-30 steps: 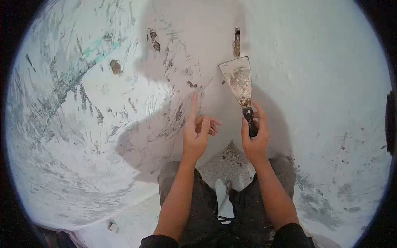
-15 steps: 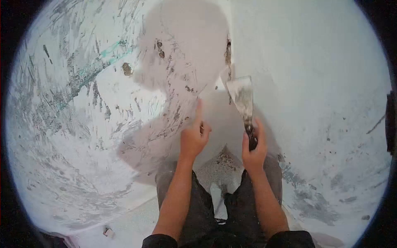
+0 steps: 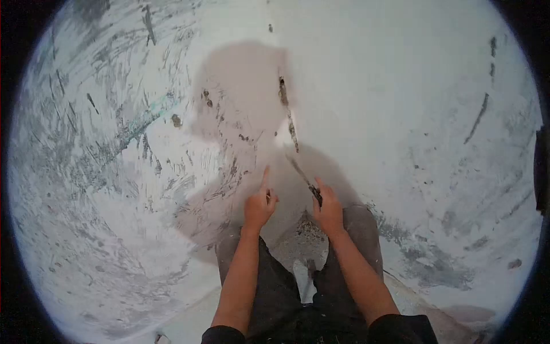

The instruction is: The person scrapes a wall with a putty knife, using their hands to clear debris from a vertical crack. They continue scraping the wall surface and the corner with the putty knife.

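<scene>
My right hand grips a putty knife by its dark handle. Its blade appears nearly edge-on, pointing up and left, its tip close below a dark, ragged crack in the corner between two white walls. My left hand is at the left wall, index finger stretched upward and the other fingers curled. A small dark bit shows between its thumb and fingers; what it is I cannot make out.
The left wall carries grey scrapes, a greenish streak and small holes. Dark marks also line the right wall. My shadow falls across the corner. Crumbly debris lies between my knees at the corner's foot.
My right hand has moved left and slightly down in view, and the putty knife has turned from broad face to nearly edge-on. My left hand has dropped slightly. The view has shifted.
</scene>
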The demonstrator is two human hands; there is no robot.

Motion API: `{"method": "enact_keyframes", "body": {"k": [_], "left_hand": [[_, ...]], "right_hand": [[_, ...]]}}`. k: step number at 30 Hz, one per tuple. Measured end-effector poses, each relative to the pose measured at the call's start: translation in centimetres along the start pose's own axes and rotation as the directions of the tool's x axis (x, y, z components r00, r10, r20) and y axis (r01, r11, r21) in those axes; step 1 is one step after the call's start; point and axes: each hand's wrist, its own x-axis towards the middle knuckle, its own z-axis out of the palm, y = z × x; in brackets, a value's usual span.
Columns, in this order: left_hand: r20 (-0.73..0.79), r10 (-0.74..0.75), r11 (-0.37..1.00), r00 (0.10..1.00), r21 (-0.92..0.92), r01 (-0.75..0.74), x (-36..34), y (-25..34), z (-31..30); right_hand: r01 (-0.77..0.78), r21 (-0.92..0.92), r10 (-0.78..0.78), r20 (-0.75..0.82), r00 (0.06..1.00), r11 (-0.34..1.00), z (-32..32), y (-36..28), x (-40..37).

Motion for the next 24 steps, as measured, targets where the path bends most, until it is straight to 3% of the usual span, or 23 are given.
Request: {"method": "enact_keyframes", "body": {"k": [2,4,5,6,7,9,10,12,13,14,15,16,18,19,21,22,23,24], "left_hand": [[-0.008,0.032,0.996,0.999,-0.077,-0.033,-1.1,0.1,0.4],[-0.017,0.061,0.987,0.998,-0.148,-0.063,-2.6,0.2,1.0],[-0.037,0.044,0.961,0.998,-0.271,-0.053,-3.6,0.4,1.6],[-0.055,0.024,0.921,0.998,-0.388,-0.044,-4.2,1.0,1.7],[-0.048,0.032,0.925,0.998,-0.376,-0.048,-4.7,1.3,1.5],[0.124,-0.129,0.753,0.984,-0.633,0.179,-6.0,1.7,1.6],[0.137,-0.127,0.749,0.982,-0.636,0.185,-6.3,2.2,1.6],[0.153,-0.230,0.432,0.961,-0.869,0.241,-5.8,4.1,2.8],[0.194,-0.194,0.412,0.962,-0.874,0.259,-5.9,4.5,3.7],[0.208,-0.256,0.375,0.944,-0.879,0.296,-6.1,4.0,4.6],[0.221,-0.316,0.345,0.923,-0.879,0.329,-6.1,3.8,5.8],[0.253,-0.279,0.340,0.926,-0.876,0.342,-6.0,3.7,7.6],[0.140,-0.472,0.522,0.870,-0.752,0.404,-7.0,2.3,10.7],[0.150,-0.470,0.520,0.870,-0.749,0.410,-7.8,0.9,12.3],[0.290,-0.442,0.691,0.849,-0.494,0.529,-9.2,-4.5,16.0],[0.282,-0.447,0.688,0.849,-0.498,0.528,-10.0,-7.6,18.0],[0.358,-0.512,0.654,0.781,-0.426,0.625,-11.4,-12.0,20.8],[0.430,-0.580,0.608,0.692,-0.336,0.719,-12.6,-12.2,20.4]], "right_hand": [[0.031,-0.052,-0.033,-0.028,0.999,0.998,0.0,0.5,-0.6],[-0.092,-0.087,0.102,0.130,0.986,0.992,-0.8,-0.5,-0.6],[-0.097,-0.078,0.106,0.115,0.988,0.992,-1.2,-0.9,-0.8],[-0.131,0.027,0.129,0.087,0.988,0.991,-1.4,-1.4,-1.3],[-0.166,0.132,0.158,0.067,0.985,0.977,-1.4,-2.0,-2.1],[-0.253,0.257,0.242,0.072,0.968,0.933,0.0,-2.3,-4.1],[-0.329,0.360,0.322,0.082,0.943,0.873,0.7,-2.2,-5.3],[-0.449,0.414,0.461,0.079,0.884,0.792,2.7,-3.1,-7.8],[-0.497,0.352,0.494,0.105,0.863,0.794,4.5,-2.7,-9.6],[-0.540,0.293,0.529,0.125,0.839,0.789,6.1,-2.2,-10.8],[-0.616,0.233,0.572,0.231,0.787,0.753,5.9,-2.3,-10.8],[-0.681,0.171,0.606,0.339,0.719,0.712,5.9,-2.2,-10.7],[-0.676,0.132,0.639,0.239,0.731,0.725,6.2,-1.6,-11.4],[-0.655,0.089,0.637,0.169,0.752,0.750,6.4,-1.2,-11.8],[-0.692,0.136,0.651,0.249,0.717,0.709,6.0,-0.6,-12.6],[-0.720,0.183,0.650,0.324,0.687,0.669,5.9,-0.2,-12.6],[-0.717,0.177,0.644,0.334,0.688,0.674,6.0,0.1,-12.5],[-0.645,-0.034,0.582,0.470,0.664,0.763,6.5,0.5,-12.9]]}}
